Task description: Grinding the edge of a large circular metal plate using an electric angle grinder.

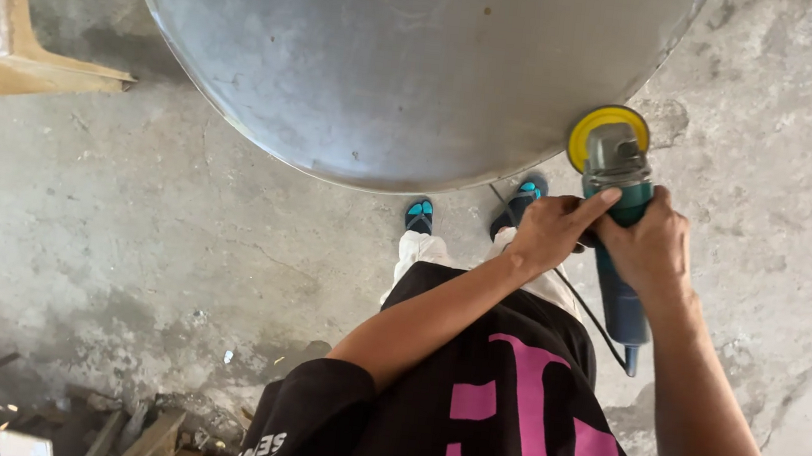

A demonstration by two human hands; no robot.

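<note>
Grinder meeting the rim of the metal disc

Angle grinder (618, 205) is being held in both hands at the lower right edge of the big round metal disc (393, 61), which is serving as the landmark for everything else. Far to the left of the disc, a wooden frame (12, 56) is resting on the concrete floor (124, 229); down below the disc, at the bottom left, scraps of wood and debris (54, 422) are lying about. Just under the disc's lowest curve, the person's feet in blue sandals (419, 215) are standing.

Moving right, the left hand (554, 232) is closing around the grinder's neck, forefinger stretching along the housing. The right hand (653, 246) is gripping the teal body just behind it, so both are clenched on the tool.

The grinder's long axis is running from the person's waist up and slightly left toward the disc's rim, the yellow pad (598, 128) at its head touching or just beside the edge; I cannot tell which. The left hand is sitting nearer the disc. A black cable (588, 313) is trailing down from the tool's tail.
</note>
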